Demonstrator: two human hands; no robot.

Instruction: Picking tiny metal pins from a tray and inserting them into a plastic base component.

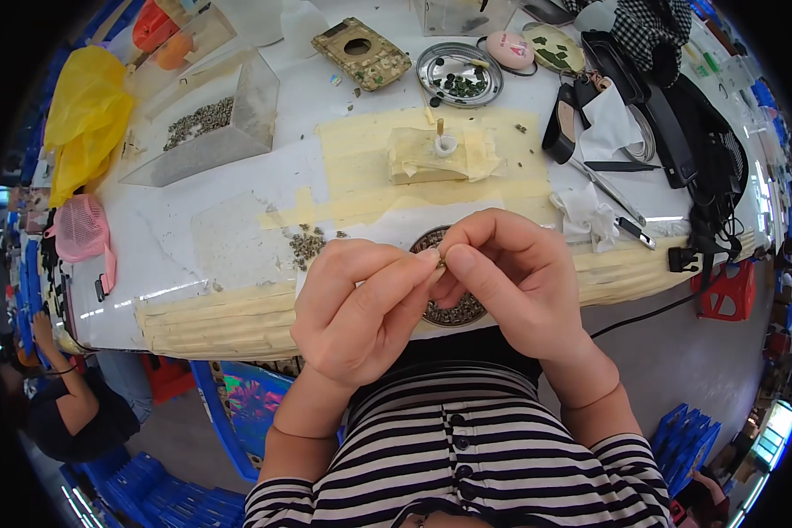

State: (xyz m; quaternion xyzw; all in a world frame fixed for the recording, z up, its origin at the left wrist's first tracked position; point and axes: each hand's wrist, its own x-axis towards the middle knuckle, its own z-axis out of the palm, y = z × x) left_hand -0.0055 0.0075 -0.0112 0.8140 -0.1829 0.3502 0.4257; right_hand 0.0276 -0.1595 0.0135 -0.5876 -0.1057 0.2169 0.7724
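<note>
White worktable, taped edge | you pinch a tiny part between left hand and right hand fingertips, above round dish of small pieces | step looks like fitting; next needs steady alignment | loose pile nearby

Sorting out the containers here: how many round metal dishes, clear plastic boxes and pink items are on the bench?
Round metal dishes: 2, one at the back, one under the hands.
Clear plastic boxes: 3.
Pink items: 2, mesh pad, oval case.
Total: 7

Crumpled yellow plastic bag at table's far-left edge.
</note>
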